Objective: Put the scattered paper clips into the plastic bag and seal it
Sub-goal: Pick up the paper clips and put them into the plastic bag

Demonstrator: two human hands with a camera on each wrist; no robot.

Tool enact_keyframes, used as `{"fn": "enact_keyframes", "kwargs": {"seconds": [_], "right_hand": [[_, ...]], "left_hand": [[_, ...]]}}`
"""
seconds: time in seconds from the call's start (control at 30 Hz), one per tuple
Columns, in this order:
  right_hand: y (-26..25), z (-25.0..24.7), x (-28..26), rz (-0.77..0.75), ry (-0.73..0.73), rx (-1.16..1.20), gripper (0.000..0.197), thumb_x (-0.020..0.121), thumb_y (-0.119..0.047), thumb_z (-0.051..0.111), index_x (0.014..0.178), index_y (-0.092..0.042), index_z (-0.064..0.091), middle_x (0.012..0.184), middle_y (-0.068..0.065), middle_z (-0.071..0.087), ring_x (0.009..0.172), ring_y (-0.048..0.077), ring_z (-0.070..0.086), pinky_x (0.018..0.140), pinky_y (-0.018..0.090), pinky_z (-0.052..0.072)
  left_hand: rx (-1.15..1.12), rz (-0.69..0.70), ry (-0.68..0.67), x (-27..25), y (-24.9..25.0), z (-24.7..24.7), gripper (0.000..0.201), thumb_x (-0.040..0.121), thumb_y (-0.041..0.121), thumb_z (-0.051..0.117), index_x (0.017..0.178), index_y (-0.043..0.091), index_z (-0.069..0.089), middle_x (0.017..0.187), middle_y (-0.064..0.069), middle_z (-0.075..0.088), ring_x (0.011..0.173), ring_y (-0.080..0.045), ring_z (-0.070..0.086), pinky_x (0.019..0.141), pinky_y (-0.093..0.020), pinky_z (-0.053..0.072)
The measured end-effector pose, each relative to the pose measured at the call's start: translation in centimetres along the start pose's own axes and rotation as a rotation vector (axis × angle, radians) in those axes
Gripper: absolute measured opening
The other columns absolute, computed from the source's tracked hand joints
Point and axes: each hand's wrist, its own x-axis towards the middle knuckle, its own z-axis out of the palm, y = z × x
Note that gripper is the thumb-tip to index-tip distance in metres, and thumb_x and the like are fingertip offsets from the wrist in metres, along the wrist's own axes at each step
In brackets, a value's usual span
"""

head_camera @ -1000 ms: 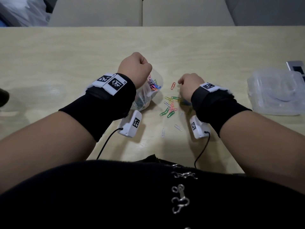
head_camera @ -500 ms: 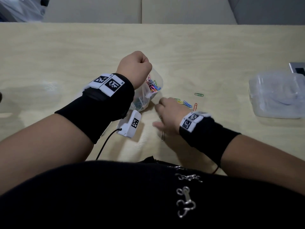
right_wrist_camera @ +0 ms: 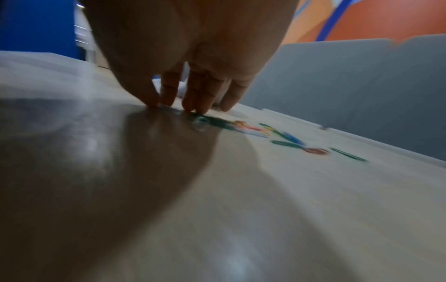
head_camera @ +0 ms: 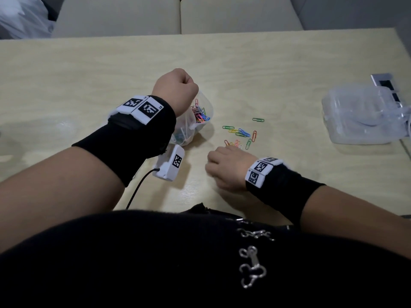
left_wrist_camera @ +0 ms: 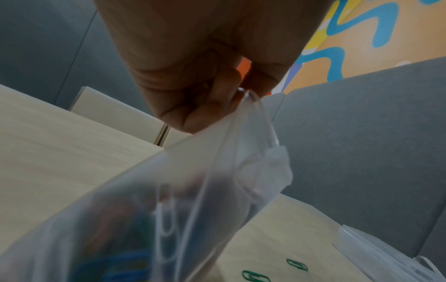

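My left hand (head_camera: 178,90) is raised over the table and pinches the rim of the clear plastic bag (head_camera: 201,121), which hangs open with several coloured paper clips inside. The left wrist view shows thumb and fingers (left_wrist_camera: 217,99) curled on the bag (left_wrist_camera: 169,209) at its top edge. My right hand (head_camera: 222,167) lies palm down on the table (head_camera: 289,74), fingers pointing left. In the right wrist view its straight fingertips (right_wrist_camera: 193,106) press on the table beside the clips. Several scattered clips (head_camera: 242,133) lie just beyond that hand.
A clear plastic container (head_camera: 360,116) stands at the right, with a metal socket plate (head_camera: 384,81) behind it. A white wrist camera (head_camera: 171,163) hangs under my left forearm. Pale cushions (head_camera: 178,14) run behind the table's far edge.
My right hand left the clip pile, came back toward my body and turned palm down on the table. The loose clips now lie more spread out. The left hand keeps holding the bag.
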Motion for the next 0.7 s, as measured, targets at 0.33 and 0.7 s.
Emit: {"fn": "enact_keyframes", "kwargs": {"seconds": [0.33, 0.7], "right_hand": [[6.8, -1.7, -0.2, 0.972, 0.211, 0.311, 0.038, 0.087, -0.006, 0.049, 0.125, -0.012, 0.050, 0.128, 0.013, 0.043, 0.116, 0.034, 0.044, 0.085, 0.038, 0.043], [5.2, -0.4, 0.9, 0.685, 0.038, 0.265, 0.039, 0.089, -0.031, 0.058, 0.120, -0.008, 0.053, 0.122, 0.013, 0.046, 0.114, 0.035, 0.045, 0.088, 0.037, 0.042]], "left_hand": [[0.045, 0.005, -0.024, -0.5, 0.0, 0.3, 0.015, 0.076, 0.013, 0.046, 0.063, 0.022, 0.046, 0.064, 0.003, 0.053, 0.067, -0.026, 0.051, 0.074, -0.042, 0.053], [0.070, 0.024, -0.070, -0.7, 0.3, 0.6, 0.016, 0.077, 0.013, 0.048, 0.064, 0.022, 0.045, 0.067, 0.003, 0.054, 0.069, -0.025, 0.053, 0.077, -0.044, 0.053]]}}
